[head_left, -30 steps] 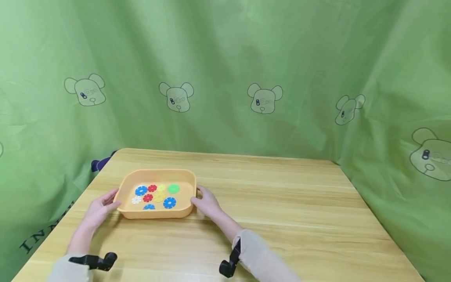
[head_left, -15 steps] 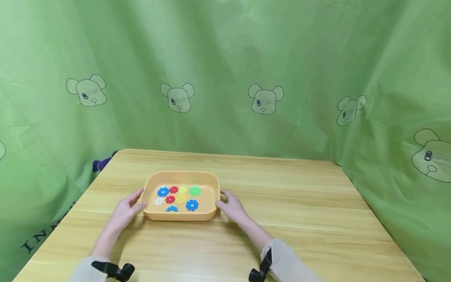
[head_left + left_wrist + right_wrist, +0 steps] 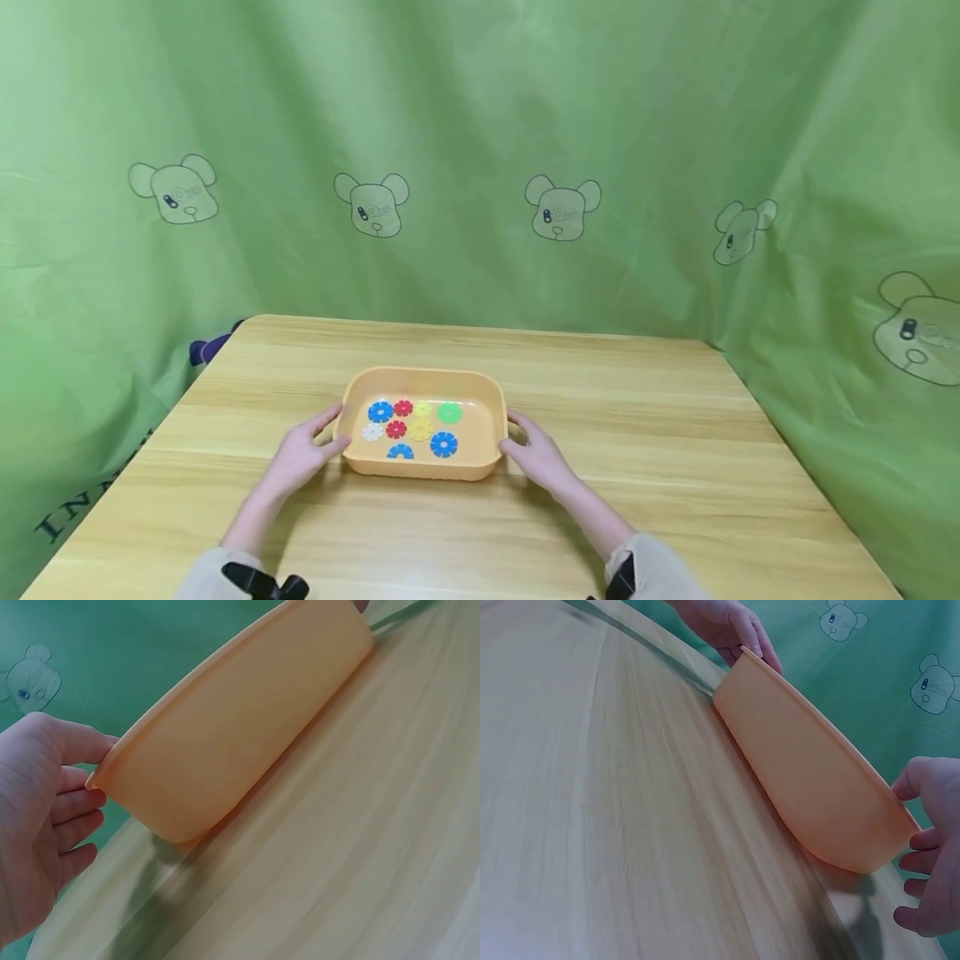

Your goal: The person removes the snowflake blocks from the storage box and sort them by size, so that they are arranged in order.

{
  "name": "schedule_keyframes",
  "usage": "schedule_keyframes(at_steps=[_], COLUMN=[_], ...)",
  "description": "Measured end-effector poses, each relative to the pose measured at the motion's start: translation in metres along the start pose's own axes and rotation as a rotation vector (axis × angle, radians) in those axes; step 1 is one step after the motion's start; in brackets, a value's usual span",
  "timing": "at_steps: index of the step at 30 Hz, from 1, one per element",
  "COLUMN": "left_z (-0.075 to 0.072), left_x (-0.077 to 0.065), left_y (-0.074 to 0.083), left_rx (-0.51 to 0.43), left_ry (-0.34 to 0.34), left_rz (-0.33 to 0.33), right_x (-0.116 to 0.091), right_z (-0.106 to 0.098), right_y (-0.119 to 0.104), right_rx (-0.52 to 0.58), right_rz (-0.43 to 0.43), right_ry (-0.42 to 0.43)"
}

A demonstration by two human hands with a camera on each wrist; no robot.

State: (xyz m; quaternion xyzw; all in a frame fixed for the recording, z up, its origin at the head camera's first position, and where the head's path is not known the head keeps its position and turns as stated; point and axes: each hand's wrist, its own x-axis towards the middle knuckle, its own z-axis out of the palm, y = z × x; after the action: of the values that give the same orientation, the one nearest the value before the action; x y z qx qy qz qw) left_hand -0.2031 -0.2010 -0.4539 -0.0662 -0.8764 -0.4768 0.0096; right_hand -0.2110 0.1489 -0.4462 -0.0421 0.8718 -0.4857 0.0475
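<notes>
Left grip (image 3: 302,457) and right grip (image 3: 537,454) pinch an orange tray (image 3: 420,469) at nine and three o'clock. Green curtain (image 3: 465,275) hangs beyond the bench (image 3: 637,433) at twelve; the tray is near bench centre (base contact hard to judge), holding blue discs (image 3: 444,440) and smaller red discs (image 3: 396,429).

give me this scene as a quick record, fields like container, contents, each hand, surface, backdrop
container: orange tray, open at the top
contents: three blue discs, two red discs, two yellow discs, one white disc, one green disc
partly hidden: the nearest blue disc, behind the front wall
left hand: holds the tray's left end
right hand: holds the tray's right end
surface: wood-grain table
backdrop: green cloth with printed bear heads
</notes>
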Motion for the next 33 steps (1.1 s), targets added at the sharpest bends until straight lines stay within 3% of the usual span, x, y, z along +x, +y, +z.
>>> schedule_keyframes(at_steps=[14, 22, 33], left_z=[0.01, 0.012, 0.017], left_x=[-0.001, 0.001, 0.004], left_y=[0.013, 0.011, 0.012], left_rx=[0.083, 0.076, 0.08], left_ry=[-0.005, -0.044, -0.094], left_rz=[0.024, 0.024, 0.006], right_x=[-0.007, -0.008, 0.007], right_z=[-0.011, -0.013, -0.028], right_y=[0.011, 0.009, 0.0], right_rx=[0.015, 0.004, -0.022], right_rz=[-0.023, -0.026, -0.062], right_ry=[0.004, -0.004, 0.008])
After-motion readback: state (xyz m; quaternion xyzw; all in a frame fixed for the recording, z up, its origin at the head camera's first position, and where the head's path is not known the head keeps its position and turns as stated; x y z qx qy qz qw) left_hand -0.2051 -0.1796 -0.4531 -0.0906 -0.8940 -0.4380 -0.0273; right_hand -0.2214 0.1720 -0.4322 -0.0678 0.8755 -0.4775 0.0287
